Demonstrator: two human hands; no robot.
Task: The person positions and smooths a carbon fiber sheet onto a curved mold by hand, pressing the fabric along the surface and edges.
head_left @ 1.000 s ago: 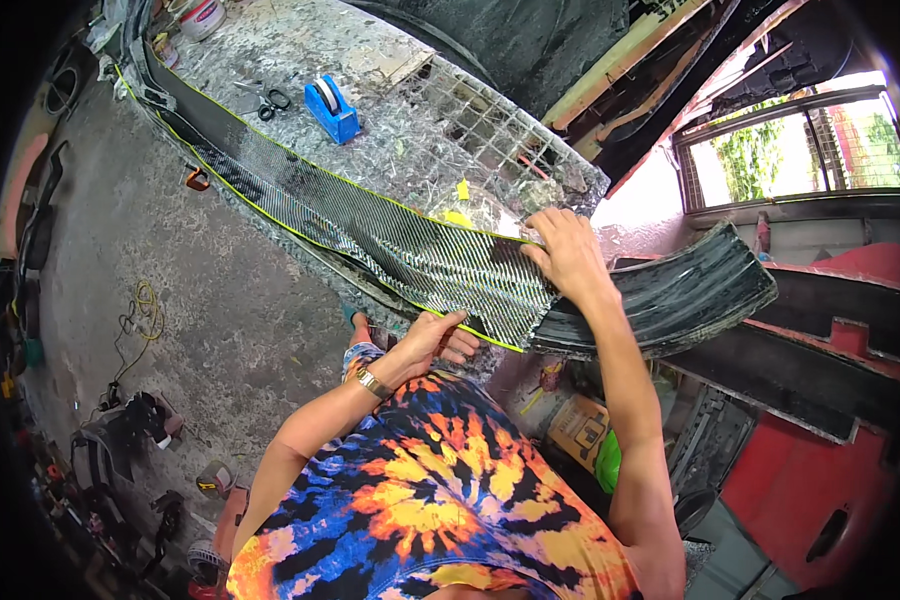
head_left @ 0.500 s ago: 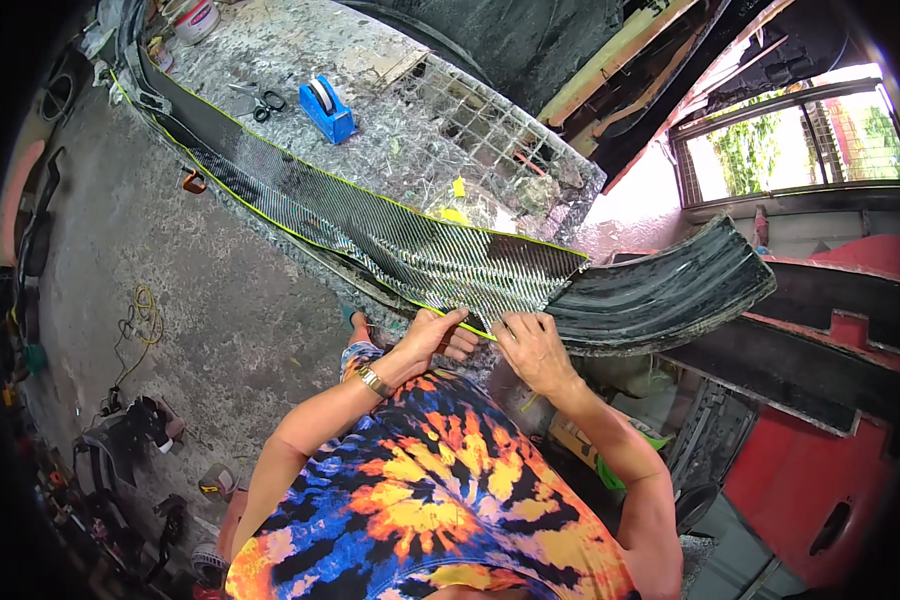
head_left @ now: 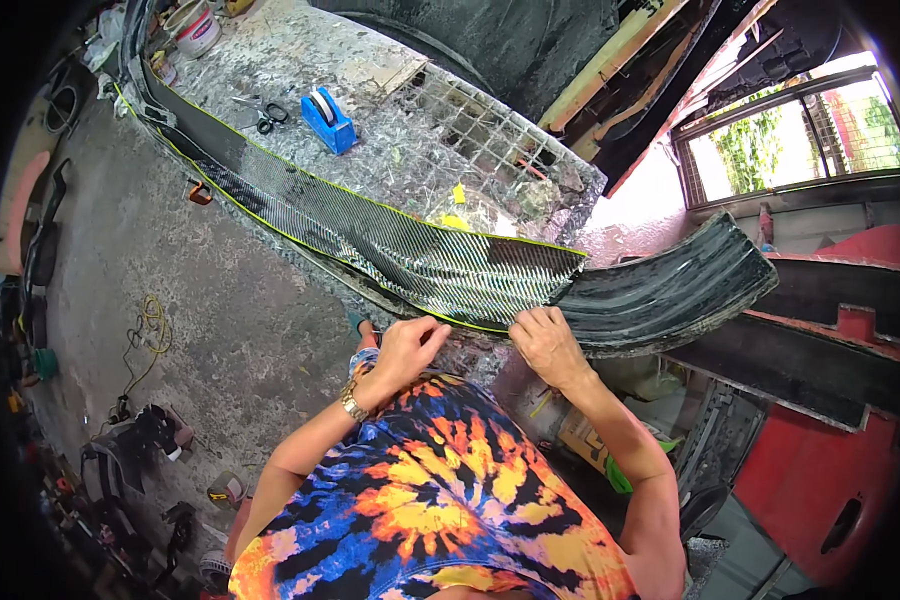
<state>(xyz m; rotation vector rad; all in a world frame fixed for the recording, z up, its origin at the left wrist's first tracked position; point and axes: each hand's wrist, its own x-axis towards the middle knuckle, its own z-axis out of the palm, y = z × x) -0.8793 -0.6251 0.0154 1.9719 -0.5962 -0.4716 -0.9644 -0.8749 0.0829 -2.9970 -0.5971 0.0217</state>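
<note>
A long strip of woven carbon fibre cloth [head_left: 420,250] with yellow-green edges lies along a curved black mould [head_left: 670,285]. Ripples run through its near side, and its right end stops short of the mould's right end. My right hand [head_left: 550,348] is closed at the cloth's near right corner, fingertips pinching the edge. To its left, my left hand [head_left: 410,348] has its fingers curled and pressed together beside the near yellow-green edge. What lies between those fingers is hidden.
On the worktable [head_left: 300,45] lie a blue tape dispenser [head_left: 328,122], black-handled scissors [head_left: 268,117], yellow scraps [head_left: 455,205] and a white tub [head_left: 193,28]. An orange clamp [head_left: 200,192] sits at the near edge. Red and black panels [head_left: 810,480] stand at right; a yellow cord [head_left: 150,325] lies on the floor.
My left hand has drawn back left from the cloth's edge, and its fingers have closed together. My right hand has shifted slightly right. The near edge now lies smoother between them.
</note>
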